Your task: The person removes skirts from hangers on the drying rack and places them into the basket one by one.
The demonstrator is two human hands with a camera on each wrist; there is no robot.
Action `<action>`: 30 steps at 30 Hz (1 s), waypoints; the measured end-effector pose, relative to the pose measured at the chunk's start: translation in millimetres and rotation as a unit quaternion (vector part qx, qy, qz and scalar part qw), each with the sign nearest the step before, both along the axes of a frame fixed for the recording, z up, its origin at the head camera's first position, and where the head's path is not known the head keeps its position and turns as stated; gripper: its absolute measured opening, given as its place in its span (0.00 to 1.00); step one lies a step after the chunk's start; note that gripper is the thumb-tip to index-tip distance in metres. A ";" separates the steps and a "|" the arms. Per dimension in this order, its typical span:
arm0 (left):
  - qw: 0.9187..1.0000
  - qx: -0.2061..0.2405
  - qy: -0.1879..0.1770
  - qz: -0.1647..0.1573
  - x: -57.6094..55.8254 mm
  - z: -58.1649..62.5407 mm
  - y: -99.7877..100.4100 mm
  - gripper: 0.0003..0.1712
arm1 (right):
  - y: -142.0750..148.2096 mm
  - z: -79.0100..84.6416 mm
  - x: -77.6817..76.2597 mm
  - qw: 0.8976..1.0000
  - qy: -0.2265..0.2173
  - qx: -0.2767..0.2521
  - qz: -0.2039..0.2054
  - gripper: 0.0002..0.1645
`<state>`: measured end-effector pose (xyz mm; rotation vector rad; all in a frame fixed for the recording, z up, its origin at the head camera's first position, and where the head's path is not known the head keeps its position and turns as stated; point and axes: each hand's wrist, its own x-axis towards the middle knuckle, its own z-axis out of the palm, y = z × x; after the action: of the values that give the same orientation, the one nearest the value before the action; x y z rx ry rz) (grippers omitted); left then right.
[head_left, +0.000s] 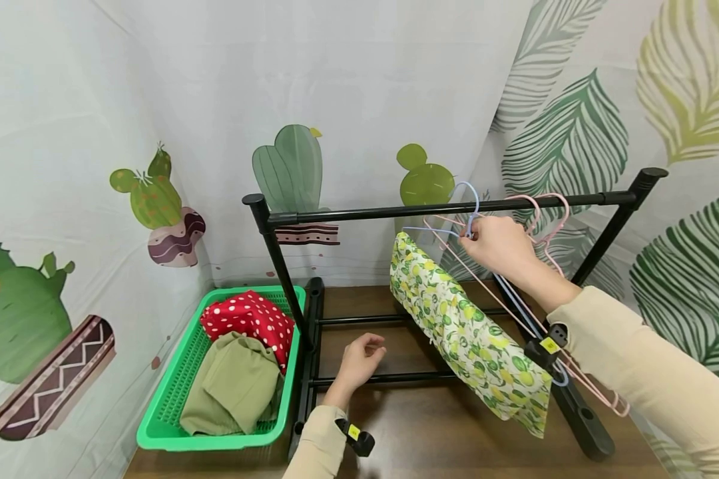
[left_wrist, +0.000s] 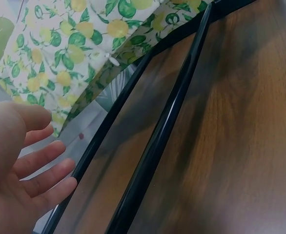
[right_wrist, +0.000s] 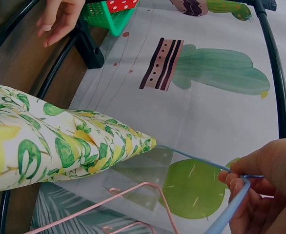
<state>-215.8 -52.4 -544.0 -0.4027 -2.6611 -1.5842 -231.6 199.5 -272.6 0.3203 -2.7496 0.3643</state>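
Note:
My right hand (head_left: pixel 500 246) pinches a blue hanger (right_wrist: pixel 196 157) just below its hook, close under the rack's top bar (head_left: pixel 365 213). The hook (head_left: pixel 469 186) arches above that bar. From the hanger, a lemon-print fabric cover (head_left: pixel 455 319) droops at a slant toward the front right; a small pale zip pull (left_wrist: pixel 112 59) shows on its edge. Touching nothing, my left hand (head_left: pixel 359 362) is held above the rack's lower bars, left of the cover. In the left wrist view its fingers (left_wrist: pixel 48 178) are loosely bent and spread.
Pink hangers (head_left: pixel 551 219) hang on the bar to the right of my right hand. A green basket (head_left: pixel 156 399) left of the black rack holds red polka-dot fabric (head_left: pixel 248 316) and folded olive fabric (head_left: pixel 234 382). The rack stands on a brown wooden table (head_left: pixel 407 432), before printed curtains.

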 end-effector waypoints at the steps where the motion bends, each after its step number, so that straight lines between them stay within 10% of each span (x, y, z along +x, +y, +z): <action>1: 1.000 0.003 -0.002 0.001 -0.1 -0.4 0.7 0.10 | -1.3 0.2 0.1 1.000 -0.001 -0.001 0.000 0.17; 30: 0.992 0.088 -0.068 0.065 -5.8 -8.7 21.4 0.18 | -36.4 3.3 -1.5 0.998 0.049 -0.009 0.043 0.12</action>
<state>-221.6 -30.9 -552.7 -0.1154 -2.5501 -1.8469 -233.1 163.1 -269.3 0.4404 -2.6412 0.3855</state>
